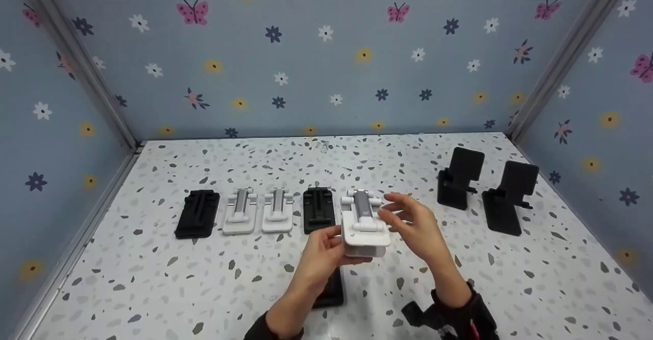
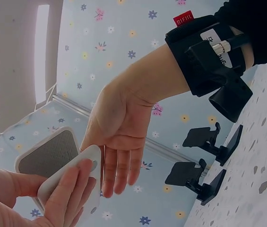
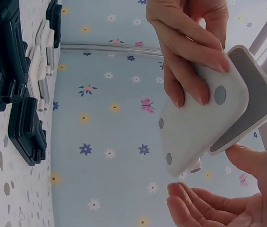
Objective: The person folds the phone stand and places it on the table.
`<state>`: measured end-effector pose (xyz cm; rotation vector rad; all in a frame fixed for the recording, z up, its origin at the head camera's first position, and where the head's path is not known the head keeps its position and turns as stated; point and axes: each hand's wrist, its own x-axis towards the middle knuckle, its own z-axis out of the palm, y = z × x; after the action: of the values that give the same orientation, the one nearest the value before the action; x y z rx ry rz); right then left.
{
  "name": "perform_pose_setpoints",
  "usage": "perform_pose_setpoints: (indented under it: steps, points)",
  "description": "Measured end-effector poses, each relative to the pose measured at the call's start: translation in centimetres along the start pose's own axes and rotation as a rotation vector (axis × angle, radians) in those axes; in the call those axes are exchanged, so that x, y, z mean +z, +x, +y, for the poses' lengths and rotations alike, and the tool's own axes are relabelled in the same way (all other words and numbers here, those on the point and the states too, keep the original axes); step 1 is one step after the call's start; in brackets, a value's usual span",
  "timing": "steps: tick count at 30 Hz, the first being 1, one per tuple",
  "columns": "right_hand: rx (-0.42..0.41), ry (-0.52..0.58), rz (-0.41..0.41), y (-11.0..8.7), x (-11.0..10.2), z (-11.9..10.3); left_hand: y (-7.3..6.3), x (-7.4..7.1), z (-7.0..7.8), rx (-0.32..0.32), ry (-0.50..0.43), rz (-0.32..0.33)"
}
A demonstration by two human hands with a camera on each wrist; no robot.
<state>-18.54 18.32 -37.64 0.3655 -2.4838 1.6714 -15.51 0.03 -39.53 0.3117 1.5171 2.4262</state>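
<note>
My left hand (image 1: 322, 253) grips a white phone stand (image 1: 365, 237) by its base, held up above the table. In the left wrist view, its grey-padded plate (image 2: 53, 153) is tilted partly away from the base (image 3: 202, 125), whose underside shows round grey feet in the right wrist view. My right hand (image 1: 416, 227) is at the stand's right side with fingers extended. Its thumb (image 3: 246, 161) is at the plate's edge; whether it presses there I cannot tell. Below my left hand lies a folded black phone stand (image 1: 332, 291), partly hidden by the forearm.
Behind my hands, a row holds a black folded stand (image 1: 198, 214), two white ones (image 1: 240, 217) (image 1: 278, 217) and another black one (image 1: 319, 210). Two unfolded black stands (image 1: 459, 176) (image 1: 510, 197) stand at the right. Patterned walls (image 1: 326, 49) enclose the speckled table (image 1: 153, 278).
</note>
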Motion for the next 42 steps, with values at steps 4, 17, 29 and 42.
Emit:
perform_pose_setpoints:
  steps: [4, 17, 29, 42]
  points:
    - [0.126, 0.212, -0.164, 0.4, -0.3, 0.3, 0.1, -0.1, -0.1, 0.003, 0.023, 0.008]
    - [0.127, 0.388, -0.088, 0.6, -1.2, 1.8, -0.1, 0.0, 0.7, 0.012, 0.054, -0.001]
    - [0.232, 0.350, -0.036, 0.7, -1.3, 0.7, -0.2, 0.1, 0.8, -0.006, 0.113, 0.023]
    - [0.201, 0.340, -0.031, 0.5, -0.9, 0.8, -0.2, 0.1, 0.7, 0.022, 0.117, 0.059]
